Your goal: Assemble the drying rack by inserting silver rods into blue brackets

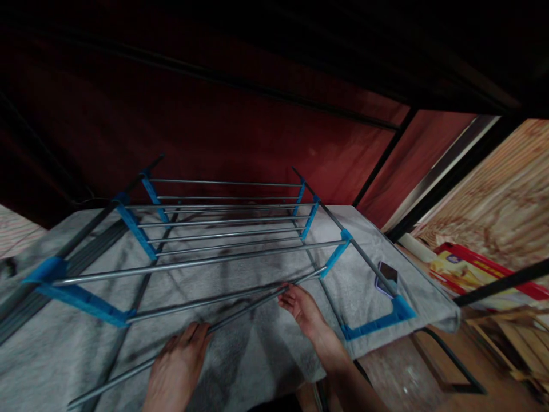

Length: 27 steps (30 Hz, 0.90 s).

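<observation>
A loose grey metal tube (244, 312) slants across the front of a rack frame (240, 256) made of grey tubes and blue plastic brackets. My left hand (178, 363) is closed around it, back of the hand up, partway along from its near-left end. Further along, my right hand (300, 306) pinches the tube with thumb and fingers, close to a fixed crossbar (171, 312). To the right of that hand, a blue corner bracket (377, 323) sits on the frame's near-right end. Several crossbars span the brackets farther back.
The frame rests on a bed-like surface with a grey cloth (266, 355). A phone (386, 277) lies at the right, beside a side tube. Several loose tubes (90, 254) lie at the left. Behind stands a dark red panel (240, 131); a red-and-yellow box (480, 272) is at right.
</observation>
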{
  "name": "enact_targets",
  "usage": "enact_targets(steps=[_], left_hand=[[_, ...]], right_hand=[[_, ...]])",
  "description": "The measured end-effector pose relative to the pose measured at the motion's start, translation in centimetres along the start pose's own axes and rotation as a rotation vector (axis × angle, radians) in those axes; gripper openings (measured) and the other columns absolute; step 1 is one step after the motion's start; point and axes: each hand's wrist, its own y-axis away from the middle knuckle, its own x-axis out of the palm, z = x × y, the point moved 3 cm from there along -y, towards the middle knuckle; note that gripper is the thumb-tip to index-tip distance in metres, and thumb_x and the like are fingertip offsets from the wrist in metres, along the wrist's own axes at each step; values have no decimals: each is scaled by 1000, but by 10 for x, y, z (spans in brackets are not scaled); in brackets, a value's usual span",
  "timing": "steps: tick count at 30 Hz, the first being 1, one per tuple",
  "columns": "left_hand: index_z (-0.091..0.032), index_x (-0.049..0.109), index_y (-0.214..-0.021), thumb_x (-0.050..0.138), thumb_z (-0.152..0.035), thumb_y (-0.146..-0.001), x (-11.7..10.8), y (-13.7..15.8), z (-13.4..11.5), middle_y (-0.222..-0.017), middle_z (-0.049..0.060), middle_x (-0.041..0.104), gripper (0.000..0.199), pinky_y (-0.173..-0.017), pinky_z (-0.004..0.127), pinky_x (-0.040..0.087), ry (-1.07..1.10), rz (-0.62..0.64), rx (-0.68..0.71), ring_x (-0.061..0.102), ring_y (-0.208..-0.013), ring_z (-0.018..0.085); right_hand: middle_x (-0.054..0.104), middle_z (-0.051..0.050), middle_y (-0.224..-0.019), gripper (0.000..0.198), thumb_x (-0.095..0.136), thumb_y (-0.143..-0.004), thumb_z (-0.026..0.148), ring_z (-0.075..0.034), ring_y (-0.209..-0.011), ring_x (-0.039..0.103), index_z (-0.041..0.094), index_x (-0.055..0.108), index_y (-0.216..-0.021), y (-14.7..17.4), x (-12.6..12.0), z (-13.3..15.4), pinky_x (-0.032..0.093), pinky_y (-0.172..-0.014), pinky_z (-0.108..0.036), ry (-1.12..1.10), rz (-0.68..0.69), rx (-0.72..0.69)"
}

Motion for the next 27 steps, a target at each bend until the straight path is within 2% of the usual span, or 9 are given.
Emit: enact_targets(steps=[4, 6, 8, 11, 14, 17, 19, 23, 27], left_hand=[[-21, 71, -119, 33, -17, -102, -10, -5, -7, -117, 9, 72, 41, -94, 39, 53, 23, 50, -20, 69, -103, 25], [-22, 70, -116, 36, -12, -99, -14, -7, -10, -116, 7, 71, 39, -97, 38, 50, 59, 42, -9, 68, -104, 24], [-21, 69, -114, 36, -7, -97, -17, -13, -10, -113, 7, 71, 39, -100, 39, 49, 94, 5, 6, 66, -104, 23], [-18, 67, -111, 39, -7, -97, -19, -23, -7, -111, 9, 69, 34, -103, 40, 47, 95, -9, 15, 64, -107, 23], [-17, 66, -110, 38, -6, -97, -26, -29, -8, -111, 9, 68, 33, -104, 41, 46, 74, -27, 33, 62, -107, 23], [-16, 65, -108, 36, -5, -97, -36, -35, -10, -108, 9, 67, 33, -102, 40, 46, 53, -35, 68, 61, -103, 22], [-16, 65, -107, 36, -7, -98, -40, -39, -9, -107, 9, 67, 31, -99, 40, 46, 43, -41, 83, 61, -101, 22], [-16, 64, -108, 39, -9, -98, -34, -46, -6, -107, 10, 66, 28, -98, 40, 45, 17, -64, 112, 60, -99, 22], [-16, 64, -109, 42, -9, -97, -26, -48, -4, -108, 9, 67, 25, -99, 39, 44, -3, -92, 112, 61, -99, 22]], right_hand=[[76, -8, -98, 36, 86, -67, 51, -25, -92, 70, 23, 75, -87, 13, -5, -2, 56, -87, -40, 101, 20, 100], [77, -10, -104, 44, 89, -64, 51, -27, -94, 71, 23, 76, -96, 18, -15, -4, 58, -87, -42, 230, 23, 141], [76, -12, -110, 49, 86, -68, 53, -29, -99, 72, 21, 75, -104, 16, -26, -3, 58, -88, -43, 353, 20, 75], [76, -13, -109, 51, 74, -77, 63, -32, -96, 72, 21, 73, -106, 7, -39, 3, 59, -87, -46, 582, -32, -152], [74, -14, -113, 49, 59, -89, 65, -33, -102, 70, 22, 71, -109, 3, -33, 15, 54, -93, -50, 986, -47, -548], [70, -14, -125, 46, 46, -100, 57, -33, -115, 64, 22, 66, -122, 0, -10, 19, 47, -104, -53, 1347, 99, -989], [67, -14, -131, 42, 39, -104, 48, -32, -119, 62, 23, 62, -130, -5, 3, 15, 43, -107, -54, 1505, 219, -1184], [68, -12, -131, 35, 33, -106, 29, -31, -114, 64, 25, 67, -117, -21, 12, 5, 39, -107, -55, 1744, 353, -1373], [73, -11, -114, 34, 35, -106, 26, -28, -99, 67, 22, 65, -121, -37, 5, 2, 45, -95, -47, 1810, 382, -1381]])
